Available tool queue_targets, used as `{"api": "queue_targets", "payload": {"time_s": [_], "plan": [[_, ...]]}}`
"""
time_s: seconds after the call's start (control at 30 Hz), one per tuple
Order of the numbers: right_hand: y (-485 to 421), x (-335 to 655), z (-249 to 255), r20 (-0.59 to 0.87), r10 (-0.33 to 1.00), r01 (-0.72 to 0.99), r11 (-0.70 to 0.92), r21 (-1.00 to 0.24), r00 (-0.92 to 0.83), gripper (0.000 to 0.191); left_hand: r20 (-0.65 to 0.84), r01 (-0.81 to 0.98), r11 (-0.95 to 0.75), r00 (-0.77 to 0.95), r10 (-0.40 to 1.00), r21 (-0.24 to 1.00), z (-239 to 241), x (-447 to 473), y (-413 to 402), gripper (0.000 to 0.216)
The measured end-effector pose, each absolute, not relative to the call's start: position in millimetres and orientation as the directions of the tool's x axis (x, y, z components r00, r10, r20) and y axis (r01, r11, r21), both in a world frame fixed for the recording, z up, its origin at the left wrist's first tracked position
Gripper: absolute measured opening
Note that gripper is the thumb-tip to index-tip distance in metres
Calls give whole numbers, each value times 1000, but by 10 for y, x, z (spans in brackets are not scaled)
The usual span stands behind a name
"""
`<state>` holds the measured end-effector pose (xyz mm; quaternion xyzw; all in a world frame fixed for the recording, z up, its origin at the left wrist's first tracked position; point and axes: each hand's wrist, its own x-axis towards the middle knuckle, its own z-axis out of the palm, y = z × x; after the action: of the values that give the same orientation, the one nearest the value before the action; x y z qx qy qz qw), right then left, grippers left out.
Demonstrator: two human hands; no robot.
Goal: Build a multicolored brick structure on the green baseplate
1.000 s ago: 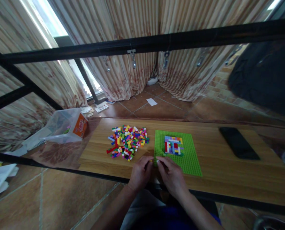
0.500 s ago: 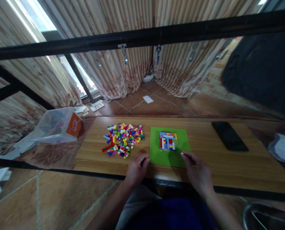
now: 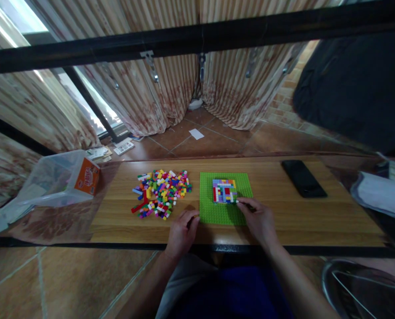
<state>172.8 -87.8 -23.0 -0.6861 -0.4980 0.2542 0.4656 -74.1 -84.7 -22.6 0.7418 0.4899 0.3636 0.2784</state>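
A green baseplate (image 3: 214,212) lies on the wooden table (image 3: 317,217), bearing a small multicoloured block of bricks (image 3: 224,191). My right hand (image 3: 259,219) rests on the plate's near right part, its fingertips touching the lower right corner of the brick block; whether it pinches a brick I cannot tell. My left hand (image 3: 180,230) sits loosely curled on the table at the plate's near left corner. A heap of loose coloured bricks (image 3: 160,192) lies left of the plate.
A black phone (image 3: 303,178) lies at the table's right. A clear plastic box with an orange label (image 3: 60,177) stands at the left end. Black frame bars (image 3: 197,37) cross above. A pale bag (image 3: 378,195) sits far right, curtains behind.
My right hand moved from beside my left hand to the right, then forward onto the brick block. My left hand stayed by the plate's near left corner. The view tilted.
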Motion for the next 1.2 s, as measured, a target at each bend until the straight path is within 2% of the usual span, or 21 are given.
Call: {"api": "queue_targets", "payload": {"time_s": [0.47, 0.77, 1.2], "plan": [[-835, 1748, -200, 65, 911, 410, -119, -904, 407, 25, 247, 521, -349, 256, 935, 779, -215, -738, -854, 14], [-859, 1714, -301, 135, 885, 373, -46, -927, 446, 25, 270, 518, -370, 260, 927, 771, -198, -735, -855, 14], [-928, 1701, -296, 229, 892, 517, -5, -856, 389, 23, 263, 531, -370, 269, 927, 763, -256, -739, -854, 14]]}}
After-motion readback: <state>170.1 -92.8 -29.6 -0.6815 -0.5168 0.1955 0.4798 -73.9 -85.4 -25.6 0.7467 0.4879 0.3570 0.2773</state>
